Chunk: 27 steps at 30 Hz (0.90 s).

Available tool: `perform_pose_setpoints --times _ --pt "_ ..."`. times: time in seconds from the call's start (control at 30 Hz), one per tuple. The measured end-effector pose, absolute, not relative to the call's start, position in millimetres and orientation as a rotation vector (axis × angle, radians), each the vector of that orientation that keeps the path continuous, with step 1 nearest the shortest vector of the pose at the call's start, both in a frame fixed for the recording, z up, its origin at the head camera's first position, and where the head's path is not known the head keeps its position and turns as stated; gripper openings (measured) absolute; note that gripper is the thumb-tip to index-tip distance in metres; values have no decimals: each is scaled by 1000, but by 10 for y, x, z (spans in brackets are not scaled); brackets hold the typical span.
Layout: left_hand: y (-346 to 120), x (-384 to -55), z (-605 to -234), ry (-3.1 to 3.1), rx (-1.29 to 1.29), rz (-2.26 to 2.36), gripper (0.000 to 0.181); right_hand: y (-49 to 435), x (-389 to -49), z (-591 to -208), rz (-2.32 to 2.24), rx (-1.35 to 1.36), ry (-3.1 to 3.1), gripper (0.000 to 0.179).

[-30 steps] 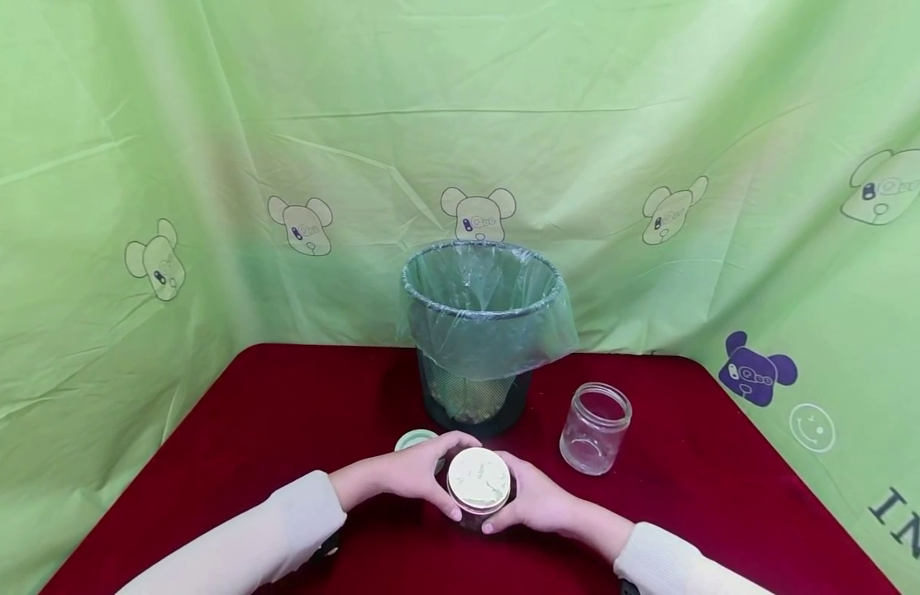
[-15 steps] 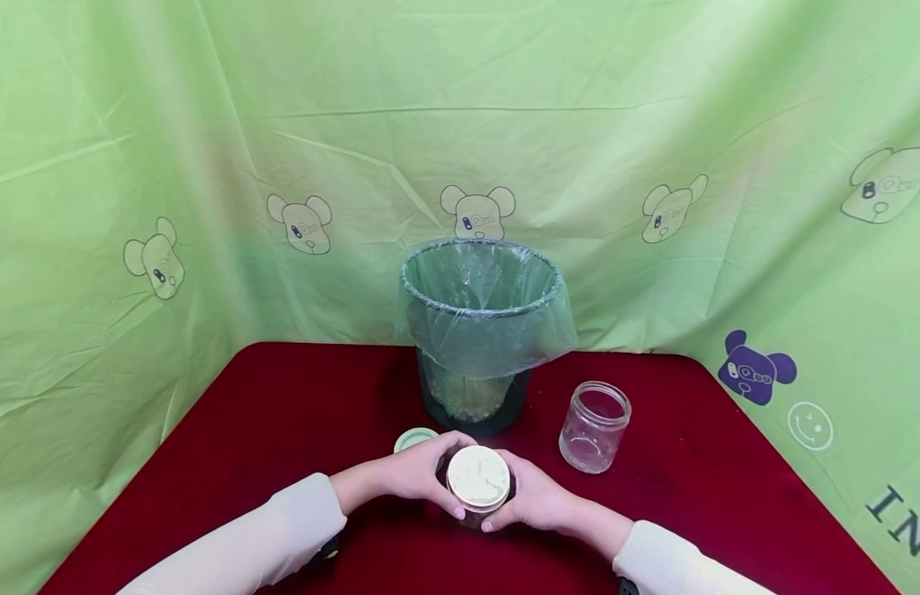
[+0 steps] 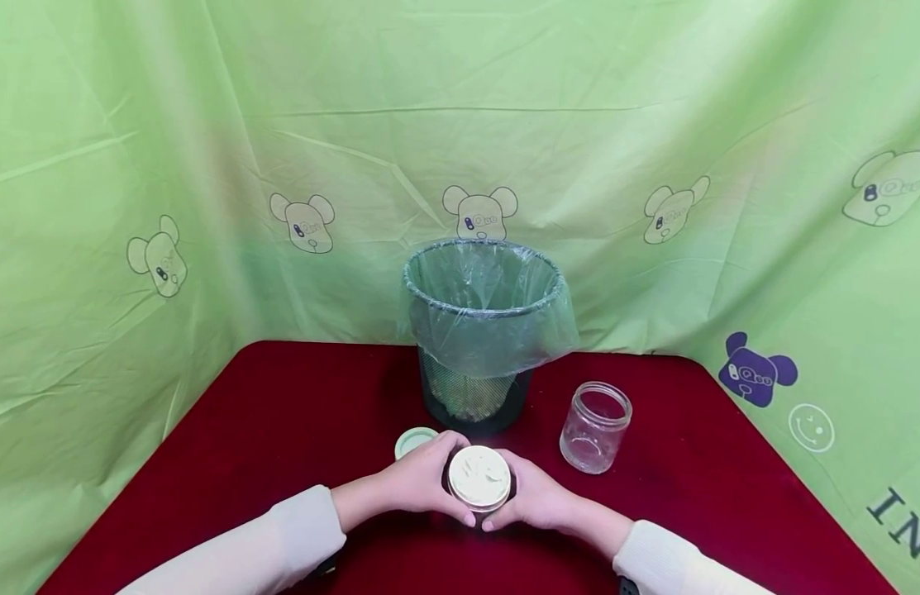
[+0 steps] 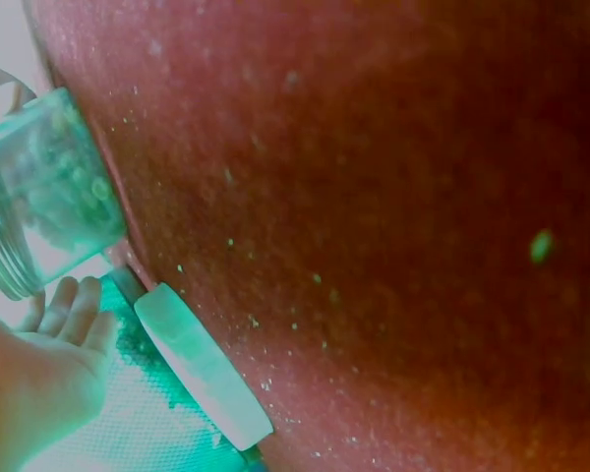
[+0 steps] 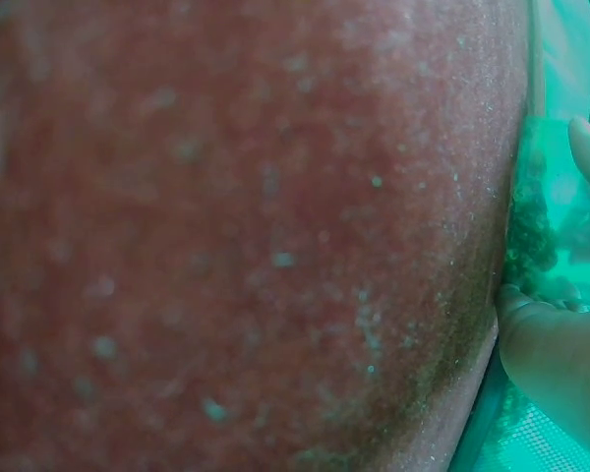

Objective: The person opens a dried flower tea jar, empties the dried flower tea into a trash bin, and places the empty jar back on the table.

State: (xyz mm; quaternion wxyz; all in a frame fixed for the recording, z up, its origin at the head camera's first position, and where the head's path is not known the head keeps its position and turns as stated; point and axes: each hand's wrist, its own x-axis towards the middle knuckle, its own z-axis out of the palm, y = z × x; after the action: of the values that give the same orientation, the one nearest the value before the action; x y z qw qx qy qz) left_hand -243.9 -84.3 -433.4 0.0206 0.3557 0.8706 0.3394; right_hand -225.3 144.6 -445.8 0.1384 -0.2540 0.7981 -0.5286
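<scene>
A glass jar (image 3: 480,489) with a bright pale round top stands between both hands at the front of the table. My left hand (image 3: 422,483) is curved round its left side, thumb at the front. In the left wrist view the left fingers (image 4: 79,315) lie right beside the glass jar (image 4: 64,187), which has greenish lumpy contents and rings at its neck. My right hand (image 3: 534,496) grips the jar's right side; its thumb and a finger (image 5: 536,305) press the jar (image 5: 546,231) in the right wrist view. A pale green lid (image 3: 411,440) lies behind the left hand.
Behind the hands stands a black mesh bin (image 3: 467,392) lined with a translucent green bag (image 3: 497,343). An uncovered clear glass jar (image 3: 593,434) is at its right. The dark red table (image 3: 303,397) backs onto a green printed curtain (image 3: 370,132).
The left hand has shifted slightly, its thumb reaching further round the jar's front. Marks on the jar's pale top look different. The right hand, bin and clear jar have stayed in place.
</scene>
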Motion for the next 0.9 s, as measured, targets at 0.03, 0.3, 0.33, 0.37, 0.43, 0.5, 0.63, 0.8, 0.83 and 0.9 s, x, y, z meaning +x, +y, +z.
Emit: perform_pose_setpoints --times 0.03,0.3,0.33,0.37,0.43,0.5,0.63,0.8,0.83,0.9 --pt "-839 -2432 -4333 2710 1099 1049 82 1445 -2253 -4460 -1531 -733 2304 86" --pt "-834 -2403 -4354 2739 1079 1075 84 1443 -2257 -4464 -1540 -745 2298 88" --pt "-836 -2405 -4357 2734 1084 1080 85 1445 -2257 -4462 -1536 -748 2301 88" --pt "-839 -2410 -4362 2726 1089 1086 85 1446 -2256 -4460 -1533 -749 2305 88" --pt "-851 -2423 -4367 2700 1102 1110 87 1448 -2256 -4457 -1527 -752 2308 88" --pt "-870 -2445 -4365 2645 1117 1151 89 1448 -2254 -4453 -1519 -749 2313 87" --pt "-919 -2514 -4344 2485 1133 1241 93 1451 -2252 -4446 -1512 -740 2316 86" --pt "-964 -2585 -4297 2356 1121 1235 99 1450 -2249 -4447 -1531 -733 2297 87" --pt "-968 -2596 -4291 2340 1118 1224 100 1449 -2248 -4448 -1534 -733 2294 88" --pt "-968 -2615 -4287 2317 1115 1204 100 1447 -2247 -4451 -1539 -732 2290 88"
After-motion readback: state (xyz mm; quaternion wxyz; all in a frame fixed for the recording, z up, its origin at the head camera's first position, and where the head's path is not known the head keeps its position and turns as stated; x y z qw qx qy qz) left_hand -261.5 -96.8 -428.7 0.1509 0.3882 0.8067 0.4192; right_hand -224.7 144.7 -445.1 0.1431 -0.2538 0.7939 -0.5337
